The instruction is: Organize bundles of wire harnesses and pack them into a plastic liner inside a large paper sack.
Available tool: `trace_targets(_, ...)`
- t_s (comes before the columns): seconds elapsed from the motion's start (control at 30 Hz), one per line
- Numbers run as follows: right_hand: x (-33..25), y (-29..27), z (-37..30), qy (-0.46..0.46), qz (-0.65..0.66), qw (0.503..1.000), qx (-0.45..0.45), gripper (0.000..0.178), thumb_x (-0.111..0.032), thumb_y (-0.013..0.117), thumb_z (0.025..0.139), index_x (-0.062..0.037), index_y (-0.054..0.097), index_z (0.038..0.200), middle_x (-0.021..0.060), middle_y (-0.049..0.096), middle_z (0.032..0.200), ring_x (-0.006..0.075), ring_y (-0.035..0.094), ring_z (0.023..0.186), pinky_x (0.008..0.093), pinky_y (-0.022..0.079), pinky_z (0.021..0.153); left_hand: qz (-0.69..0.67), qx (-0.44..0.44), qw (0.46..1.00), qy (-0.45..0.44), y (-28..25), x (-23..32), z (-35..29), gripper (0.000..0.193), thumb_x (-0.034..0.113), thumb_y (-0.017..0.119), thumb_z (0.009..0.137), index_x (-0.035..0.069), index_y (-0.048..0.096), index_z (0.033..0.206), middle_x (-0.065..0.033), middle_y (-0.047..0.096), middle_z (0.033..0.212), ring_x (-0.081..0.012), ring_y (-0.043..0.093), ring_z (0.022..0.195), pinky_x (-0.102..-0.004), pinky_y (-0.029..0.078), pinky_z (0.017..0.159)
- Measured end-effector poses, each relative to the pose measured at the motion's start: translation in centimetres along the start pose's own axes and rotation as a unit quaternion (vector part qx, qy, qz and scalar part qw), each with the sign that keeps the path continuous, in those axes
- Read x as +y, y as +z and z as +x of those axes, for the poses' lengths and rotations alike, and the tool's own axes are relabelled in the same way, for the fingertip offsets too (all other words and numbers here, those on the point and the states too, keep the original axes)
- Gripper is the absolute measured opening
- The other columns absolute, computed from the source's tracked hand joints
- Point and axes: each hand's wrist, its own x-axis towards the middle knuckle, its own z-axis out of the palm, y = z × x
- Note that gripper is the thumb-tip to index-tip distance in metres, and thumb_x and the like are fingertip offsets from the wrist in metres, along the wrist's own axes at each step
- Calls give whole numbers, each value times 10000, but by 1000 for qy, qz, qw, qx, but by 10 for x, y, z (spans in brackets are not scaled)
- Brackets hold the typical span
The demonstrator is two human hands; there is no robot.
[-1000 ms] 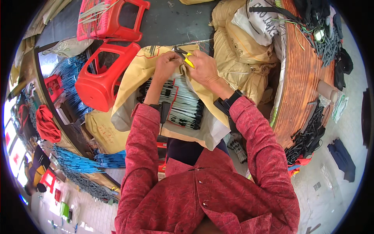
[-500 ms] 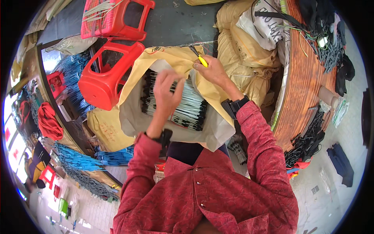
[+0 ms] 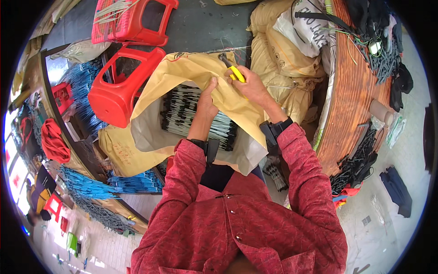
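Observation:
A tan sack (image 3: 150, 107) with a whitish lining stands open before me. Inside lie bundled pale rods with black ends (image 3: 180, 107), stacked in rows. My left hand (image 3: 207, 106) reaches across the mouth and grips the sack's far rim, thumb upward; its other fingers are mostly hidden. My right hand (image 3: 253, 86) is closed around yellow-handled pliers (image 3: 237, 74) at the far right of the rim, their dark head pointing up and left. That hand also rests against the sack's folded edge.
Red plastic stools (image 3: 109, 102) stand left of the sack. Filled tan sacks (image 3: 283, 55) are piled to the right, beside a wooden tabletop (image 3: 353, 91) bearing dark bundled parts. Blue rods (image 3: 86, 182) fill a rack at left. A dark surface (image 3: 205, 27) lies beyond.
My left hand has moved from above the rods to the sack's far rim and taken hold there. The pliers have turned in my right hand, showing more of both handles.

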Motion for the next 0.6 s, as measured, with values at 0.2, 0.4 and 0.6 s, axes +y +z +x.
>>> trace_targets(0.2, -13, -17, -23, 63, -177, 980, -73, 408, -43, 555, 744, -131, 663, 1128, 163, 664, 949, 328, 626, 813, 368, 496, 750, -20, -3, 997, 70, 7, -5, -12, 448, 249, 663, 889, 73, 519, 1276, -67, 606, 1190, -238, 592, 1083, -407, 476, 960)
trace_targets(0.4, -32, -19, -35, 6, -302, 950, -74, 452, 7, 537, 699, -119, 682, 1108, 119, 663, 1054, 306, 565, 975, 407, 475, 833, -46, -11, 996, 70, 9, -7, -13, 472, 251, 682, 874, 71, 519, 1279, -69, 601, 1203, -240, 583, 1099, -412, 472, 965)
trace_targets(0.6, -33, -28, -32, -164, -488, 850, -112, 481, -2, 603, 689, -74, 635, 1163, 97, 534, 1322, 275, 530, 1053, 378, 445, 917, -33, -9, 996, 85, 2, -10, -12, 480, 246, 663, 891, 58, 494, 1299, -92, 591, 1237, -262, 582, 1115, -444, 467, 981)
